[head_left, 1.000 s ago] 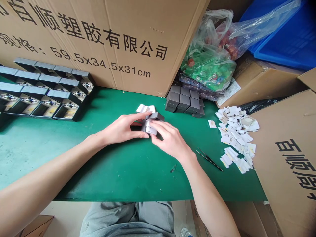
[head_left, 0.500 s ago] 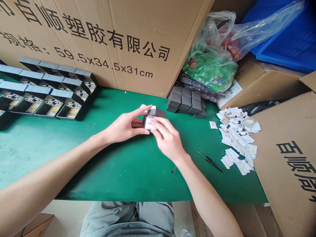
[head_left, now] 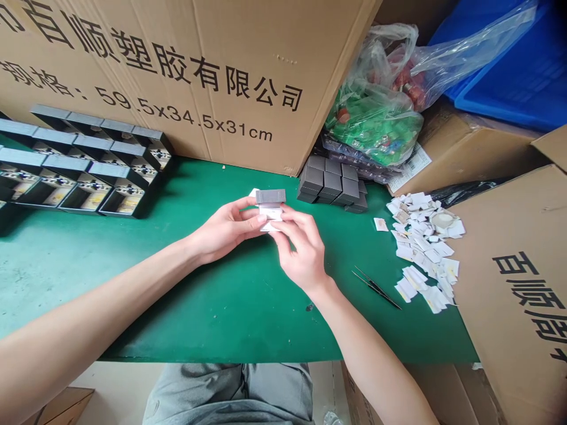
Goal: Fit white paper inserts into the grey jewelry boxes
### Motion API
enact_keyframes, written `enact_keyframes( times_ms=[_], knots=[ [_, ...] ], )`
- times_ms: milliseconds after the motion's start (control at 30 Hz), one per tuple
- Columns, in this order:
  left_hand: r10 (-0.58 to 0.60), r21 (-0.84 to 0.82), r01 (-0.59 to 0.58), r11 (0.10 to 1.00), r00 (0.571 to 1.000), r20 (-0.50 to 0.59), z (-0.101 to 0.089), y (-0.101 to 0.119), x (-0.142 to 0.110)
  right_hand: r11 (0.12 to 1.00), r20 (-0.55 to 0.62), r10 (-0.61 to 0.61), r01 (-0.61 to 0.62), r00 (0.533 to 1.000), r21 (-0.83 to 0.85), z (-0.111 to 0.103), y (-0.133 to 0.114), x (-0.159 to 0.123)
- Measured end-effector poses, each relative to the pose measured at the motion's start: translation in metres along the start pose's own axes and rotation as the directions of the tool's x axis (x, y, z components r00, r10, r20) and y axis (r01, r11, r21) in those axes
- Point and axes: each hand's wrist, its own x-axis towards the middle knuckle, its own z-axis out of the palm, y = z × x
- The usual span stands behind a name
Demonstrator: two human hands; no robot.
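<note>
The left hand and right hand both grip a small grey box with white packing, held between them over the green worktop, long axis crosswise; stacked grey boxes sit beyond the right hand.

Green tabletop, dark grey box, white paper scraps, blue plastic crate

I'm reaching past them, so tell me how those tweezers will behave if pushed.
The slim dark tweezers lie flat on the green mat, so they will probably slide rather than tip or roll. Their thin shape suggests they are light and fairly stiff. They may be fiddly to pinch up.
</note>
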Motion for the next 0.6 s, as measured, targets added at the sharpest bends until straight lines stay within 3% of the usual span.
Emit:
enact_keyframes(
  times_ms=[267,433,600],
  knots=[
    [0.017,-0.064,-0.021,0.998,0.998,-0.059,0.0071,0.0014,-0.0016,0.993,-0.05,0.116,-0.116,0.992,0.0,-0.0062,-0.0017,0.0059],
    [0.075,-0.027,-0.077,0.997,0.995,-0.066,0.0053,-0.0032,-0.0011,0.94,-0.045,0.34,-0.338,0.939,0.037,-0.0049,-0.0052,0.0061],
    [0.119,0.013,-0.119,0.993,0.988,-0.099,0.0071,-0.0048,-0.0021,0.908,0.009,0.412,-0.412,0.911,0.082,-0.0019,-0.0052,0.0048]
  ],
)
